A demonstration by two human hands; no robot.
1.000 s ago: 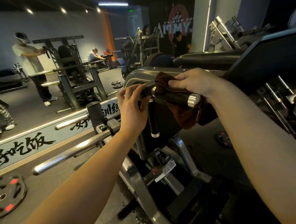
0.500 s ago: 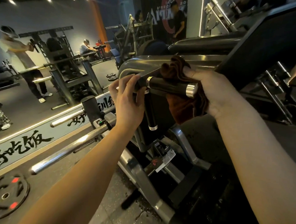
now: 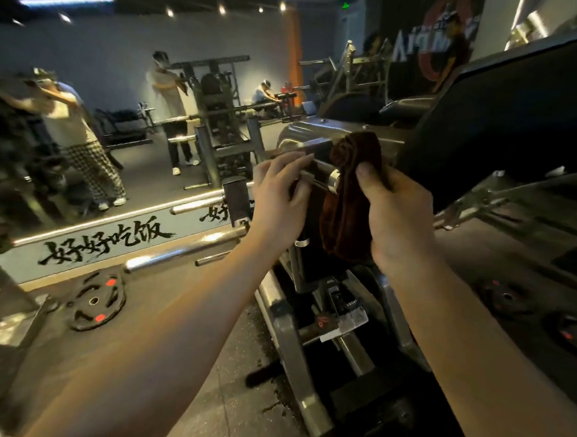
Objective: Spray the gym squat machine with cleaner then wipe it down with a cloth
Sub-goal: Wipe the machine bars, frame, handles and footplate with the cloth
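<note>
Right hand (image 3: 397,220) gripped the brown cloth (image 3: 348,201), thumb pressed on its front, and held it bunched against the chrome-capped end of the handle (image 3: 320,168) on the squat machine (image 3: 305,134). Left hand (image 3: 278,197) lay across the same handle just beside the cloth; motion blur hid whether its fingers closed round it. A weight plate (image 3: 95,300) lay on the floor at left.

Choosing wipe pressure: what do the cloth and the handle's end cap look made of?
The cloth: dark brown plush fabric, probably microfibre or terry; it folds softly with fuzzy nap. The end cap: polished metal, likely chromed steel; bright mirror-like glints.
</note>
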